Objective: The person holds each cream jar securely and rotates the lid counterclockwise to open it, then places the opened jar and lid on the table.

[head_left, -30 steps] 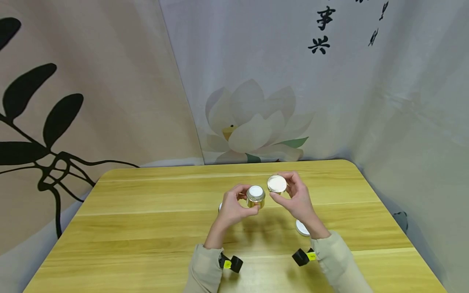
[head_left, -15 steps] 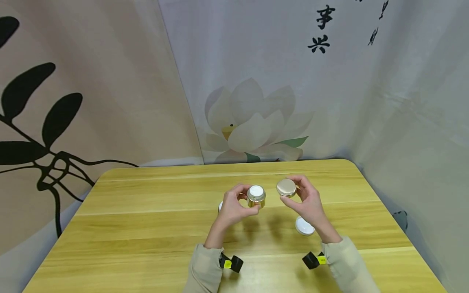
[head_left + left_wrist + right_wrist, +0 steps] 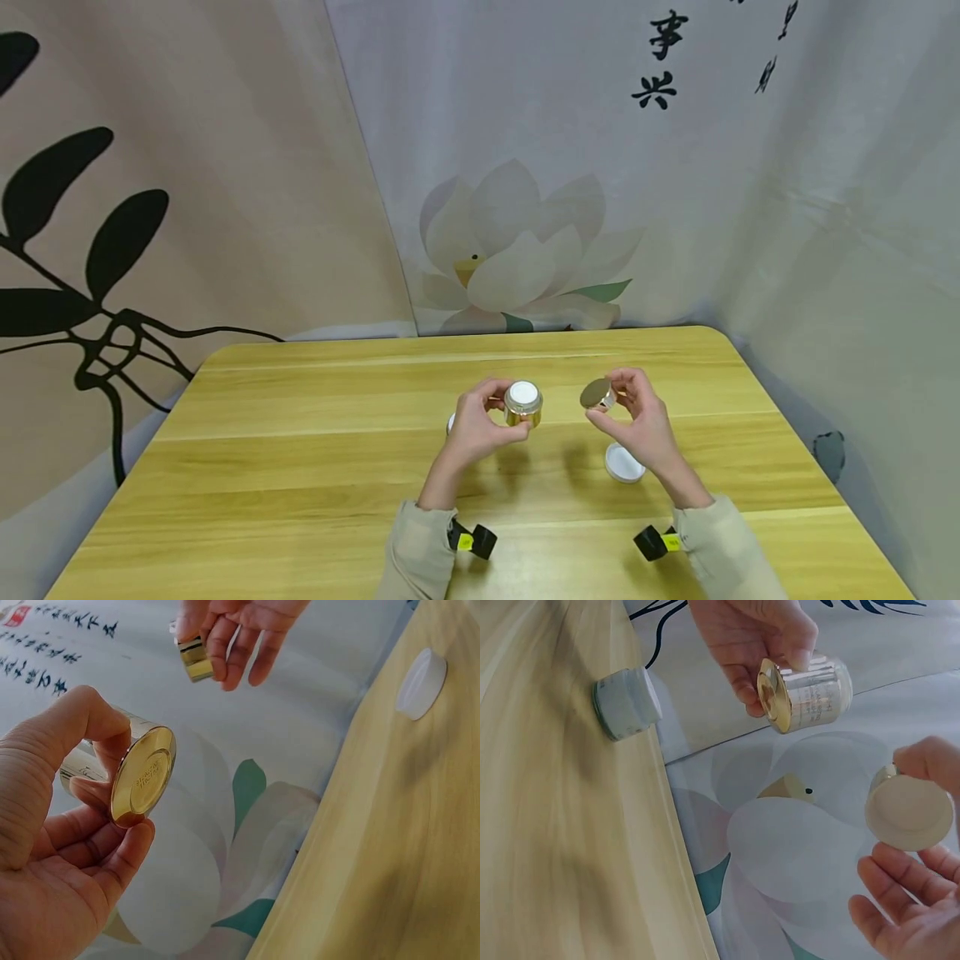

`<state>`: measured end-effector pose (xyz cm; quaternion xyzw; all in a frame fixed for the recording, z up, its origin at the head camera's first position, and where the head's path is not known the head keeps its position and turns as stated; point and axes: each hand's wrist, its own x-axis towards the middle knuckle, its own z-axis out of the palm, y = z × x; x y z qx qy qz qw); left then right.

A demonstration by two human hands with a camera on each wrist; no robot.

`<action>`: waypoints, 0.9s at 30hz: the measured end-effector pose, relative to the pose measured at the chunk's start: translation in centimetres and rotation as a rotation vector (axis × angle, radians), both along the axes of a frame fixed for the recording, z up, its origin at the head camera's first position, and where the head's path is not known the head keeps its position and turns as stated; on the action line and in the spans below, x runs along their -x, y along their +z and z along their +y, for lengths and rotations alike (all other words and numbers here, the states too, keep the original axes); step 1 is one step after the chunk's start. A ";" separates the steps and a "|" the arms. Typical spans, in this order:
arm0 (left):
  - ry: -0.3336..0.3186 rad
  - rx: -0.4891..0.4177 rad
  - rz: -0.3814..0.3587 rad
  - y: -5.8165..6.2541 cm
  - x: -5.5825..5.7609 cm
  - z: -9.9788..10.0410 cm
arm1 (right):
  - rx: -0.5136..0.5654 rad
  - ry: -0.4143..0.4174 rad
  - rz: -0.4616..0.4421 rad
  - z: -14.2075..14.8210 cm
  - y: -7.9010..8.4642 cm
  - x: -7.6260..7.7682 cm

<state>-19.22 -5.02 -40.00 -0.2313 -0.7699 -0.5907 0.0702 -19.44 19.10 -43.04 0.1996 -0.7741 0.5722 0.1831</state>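
My left hand (image 3: 477,425) grips a small gold cosmetic jar (image 3: 522,407) above the table, its white top facing up. The left wrist view shows the jar's gold base (image 3: 144,772) with faint stamped print. To the right, my right hand (image 3: 642,421) pinches a gold lid (image 3: 597,393) between thumb and fingers, apart from the jar. The lid is tilted, with its gold top showing in the head view; its white inside (image 3: 909,814) shows in the right wrist view.
A white lid (image 3: 624,463) lies on the wooden table (image 3: 300,467) below my right hand. A second, whitish jar (image 3: 626,703) stands on the table, mostly hidden behind my left hand in the head view. A printed curtain (image 3: 300,167) hangs behind the table.
My right hand has moved right and slightly toward me with the gold lid, away from the jar. The lid has turned from its white inside to its gold top. My left hand stays put.
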 end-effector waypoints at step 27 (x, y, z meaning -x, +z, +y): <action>-0.005 -0.007 -0.003 0.0 0.1 0.0 | -0.231 -0.137 0.030 0.6 -1.6 0.3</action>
